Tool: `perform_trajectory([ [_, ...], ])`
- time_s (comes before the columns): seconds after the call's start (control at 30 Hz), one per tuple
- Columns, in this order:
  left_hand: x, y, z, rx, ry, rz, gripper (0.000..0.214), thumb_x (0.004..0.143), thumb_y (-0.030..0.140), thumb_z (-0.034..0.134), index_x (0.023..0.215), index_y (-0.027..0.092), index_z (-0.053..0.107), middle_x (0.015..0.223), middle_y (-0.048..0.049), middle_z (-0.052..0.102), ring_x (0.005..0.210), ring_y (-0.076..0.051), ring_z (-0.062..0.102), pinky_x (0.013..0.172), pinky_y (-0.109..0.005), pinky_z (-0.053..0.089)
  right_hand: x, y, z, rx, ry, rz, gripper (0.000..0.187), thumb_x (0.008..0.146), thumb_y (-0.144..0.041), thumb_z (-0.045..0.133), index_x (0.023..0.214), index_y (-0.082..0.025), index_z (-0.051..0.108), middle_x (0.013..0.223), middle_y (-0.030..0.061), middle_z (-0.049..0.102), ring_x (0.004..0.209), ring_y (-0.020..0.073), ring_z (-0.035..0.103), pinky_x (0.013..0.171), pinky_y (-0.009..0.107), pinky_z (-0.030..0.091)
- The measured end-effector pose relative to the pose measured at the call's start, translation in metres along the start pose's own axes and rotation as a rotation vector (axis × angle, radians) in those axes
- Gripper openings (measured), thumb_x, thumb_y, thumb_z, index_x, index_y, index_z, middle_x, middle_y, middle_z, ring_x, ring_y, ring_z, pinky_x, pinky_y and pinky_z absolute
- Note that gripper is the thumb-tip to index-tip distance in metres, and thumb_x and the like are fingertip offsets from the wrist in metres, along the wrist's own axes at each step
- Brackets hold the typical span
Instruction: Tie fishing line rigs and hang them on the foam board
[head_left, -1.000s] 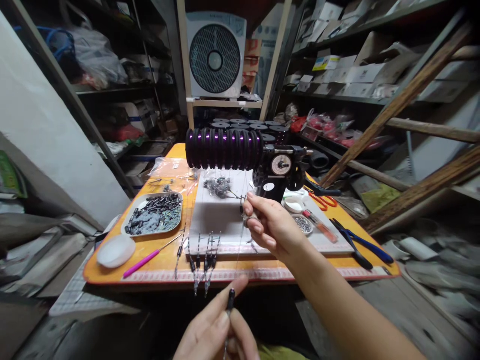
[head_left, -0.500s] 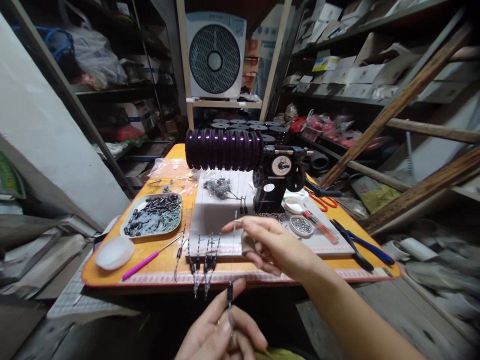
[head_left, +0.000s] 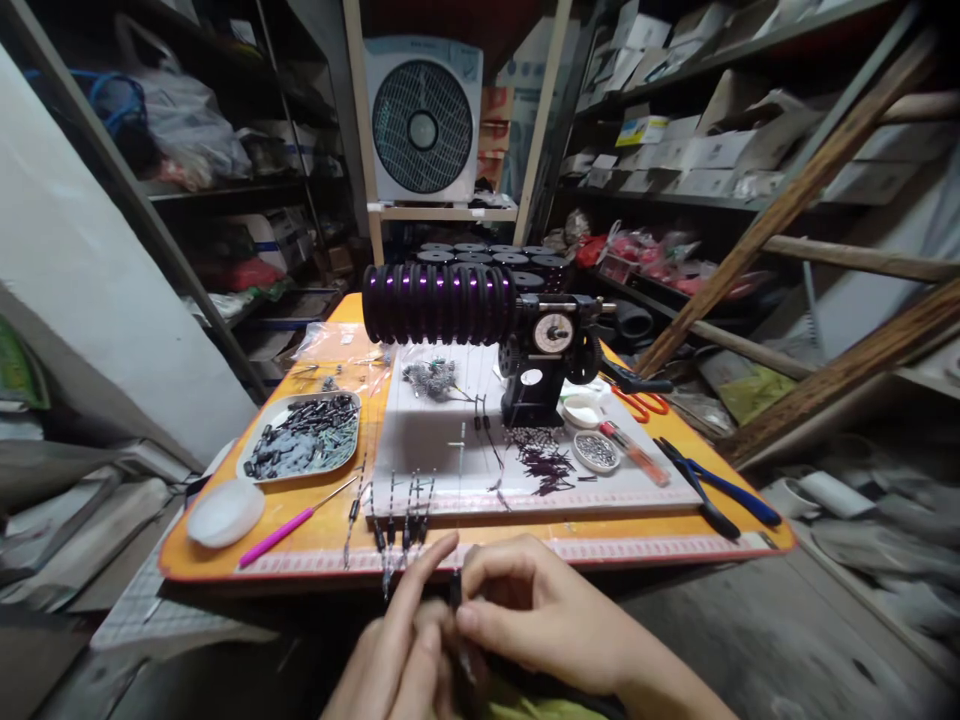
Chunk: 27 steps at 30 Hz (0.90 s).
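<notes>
Both hands meet just below the near edge of the orange table (head_left: 675, 545). My left hand (head_left: 401, 650) pinches a thin black rod-like piece (head_left: 455, 588) on a fine line. My right hand (head_left: 529, 610) is closed around the same piece from the right, fingertips touching the left hand's. Above them, several finished black-beaded strands (head_left: 397, 520) hang over the table's front edge. A black winding machine with purple-lit spools (head_left: 442, 300) stands at the back of a white mat (head_left: 442, 440).
A metal tray of small dark parts (head_left: 304, 435), a white dish (head_left: 225, 510) and a pink-handled needle tool (head_left: 289, 522) lie at left. Small bead dishes (head_left: 596, 450), orange scissors (head_left: 641, 402) and blue-handled pliers (head_left: 712, 485) lie at right. Shelves and wooden beams surround the table.
My right hand has come down from the machine and the mat to join my left hand below the table edge. The left hand stayed low, holding the black piece.
</notes>
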<state>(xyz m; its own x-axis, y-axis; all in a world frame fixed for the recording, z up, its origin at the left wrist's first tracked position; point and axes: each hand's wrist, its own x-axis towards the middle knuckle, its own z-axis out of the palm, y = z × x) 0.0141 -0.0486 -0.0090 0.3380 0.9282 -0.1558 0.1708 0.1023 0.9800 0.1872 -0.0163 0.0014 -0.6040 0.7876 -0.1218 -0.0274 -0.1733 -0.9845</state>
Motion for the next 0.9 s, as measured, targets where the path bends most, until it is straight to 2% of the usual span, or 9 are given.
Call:
perform_trajectory([
  [0.03, 0.006, 0.006, -0.002, 0.175, 0.152, 0.09, 0.05, 0.091, 0.053, 0.032, 0.131, 0.026, 0.044, 0.096, -0.0086, 0.059, 0.096, -0.019, 0.054, 0.092, -0.035, 0.032, -0.003, -0.004, 0.001, -0.091, 0.02, -0.006, 0.026, 0.077, -0.03, 0.066, 0.079, -0.008, 0.053, 0.063, 0.0007, 0.046, 0.055, 0.0045, 0.039, 0.051, 0.015, 0.031],
  [0.13, 0.037, 0.029, -0.002, -0.024, 0.211, 0.184, 0.039, 0.092, 0.047, 0.039, 0.125, 0.028, 0.044, 0.124, -0.0031, 0.046, 0.115, -0.016, 0.042, 0.1, -0.029, 0.028, -0.014, -0.019, 0.002, -0.452, 0.099, -0.018, 0.021, 0.081, -0.032, 0.059, 0.08, -0.012, 0.059, 0.069, 0.0009, 0.054, 0.061, 0.0061, 0.044, 0.055, 0.016, 0.034],
  [0.2, 0.062, 0.044, 0.001, -0.525, 0.068, 0.182, 0.039, 0.091, 0.043, 0.043, 0.125, 0.024, 0.043, 0.108, -0.0055, 0.052, 0.102, -0.016, 0.049, 0.09, -0.031, 0.041, -0.02, -0.029, -0.001, -0.664, 0.132, -0.036, 0.019, 0.084, -0.033, 0.054, 0.081, -0.015, 0.06, 0.072, -0.0003, 0.058, 0.064, 0.0066, 0.049, 0.059, 0.017, 0.036],
  [0.33, 0.092, 0.06, 0.006, -0.656, -0.093, 0.144, 0.035, 0.091, 0.039, 0.041, 0.106, 0.009, 0.051, 0.067, -0.0028, 0.046, 0.056, -0.009, 0.042, 0.05, -0.024, 0.041, -0.018, -0.049, -0.022, -0.847, 0.198, -0.118, 0.016, 0.088, -0.026, 0.049, 0.09, -0.018, 0.062, 0.076, -0.0007, 0.06, 0.068, 0.0076, 0.052, 0.066, 0.02, 0.039],
  [0.47, 0.09, 0.063, 0.006, -0.662, -0.117, 0.133, 0.037, 0.092, 0.042, 0.038, 0.097, 0.008, 0.051, 0.062, -0.0012, 0.042, 0.05, -0.006, 0.033, 0.045, -0.019, 0.031, 0.008, -0.074, -0.051, -0.093, 0.381, -0.17, 0.037, 0.088, -0.044, 0.048, 0.109, -0.014, 0.05, 0.06, -0.0015, 0.049, 0.037, 0.003, 0.03, 0.034, 0.014, 0.021],
  [0.6, 0.086, 0.062, 0.004, -0.563, -0.098, 0.162, 0.032, 0.089, 0.041, 0.048, 0.091, 0.009, 0.05, 0.059, 0.0007, 0.039, 0.049, -0.004, 0.025, 0.044, -0.017, 0.02, 0.04, -0.095, -0.063, 0.216, 0.148, -0.107, 0.036, 0.091, -0.037, 0.044, 0.118, -0.013, 0.051, 0.057, -0.0003, 0.05, 0.031, 0.0017, 0.027, 0.03, 0.012, 0.014],
  [0.7, 0.087, 0.058, 0.005, -0.524, -0.065, 0.184, 0.029, 0.087, 0.038, 0.051, 0.089, 0.009, 0.049, 0.058, 0.0018, 0.04, 0.046, -0.003, 0.025, 0.043, -0.017, 0.019, 0.056, -0.099, -0.059, 0.378, -0.077, -0.028, 0.037, 0.095, -0.04, 0.033, 0.097, -0.01, 0.055, 0.058, 0.0027, 0.052, 0.028, 0.0026, 0.028, 0.027, 0.012, 0.015],
  [0.8, 0.086, 0.054, 0.008, -0.556, -0.007, 0.208, 0.028, 0.088, 0.038, 0.049, 0.086, 0.01, 0.05, 0.059, 0.0004, 0.046, 0.045, -0.006, 0.036, 0.043, -0.02, 0.029, 0.063, -0.097, -0.049, 0.554, 0.035, 0.008, 0.039, 0.094, -0.041, 0.033, 0.067, -0.013, 0.035, 0.054, 0.002, 0.048, 0.027, 0.0042, 0.03, 0.025, 0.013, 0.012],
  [0.9, 0.081, 0.056, 0.012, -0.623, 0.012, 0.211, 0.028, 0.089, 0.034, 0.046, 0.076, 0.01, 0.049, 0.053, -0.0014, 0.049, 0.044, -0.007, 0.041, 0.046, -0.02, 0.034, 0.067, -0.095, -0.036, 0.647, 0.186, -0.021, 0.04, 0.093, -0.038, 0.035, 0.066, -0.015, 0.018, 0.048, -0.0027, 0.038, 0.026, 0.0045, 0.029, 0.024, 0.013, 0.012],
])
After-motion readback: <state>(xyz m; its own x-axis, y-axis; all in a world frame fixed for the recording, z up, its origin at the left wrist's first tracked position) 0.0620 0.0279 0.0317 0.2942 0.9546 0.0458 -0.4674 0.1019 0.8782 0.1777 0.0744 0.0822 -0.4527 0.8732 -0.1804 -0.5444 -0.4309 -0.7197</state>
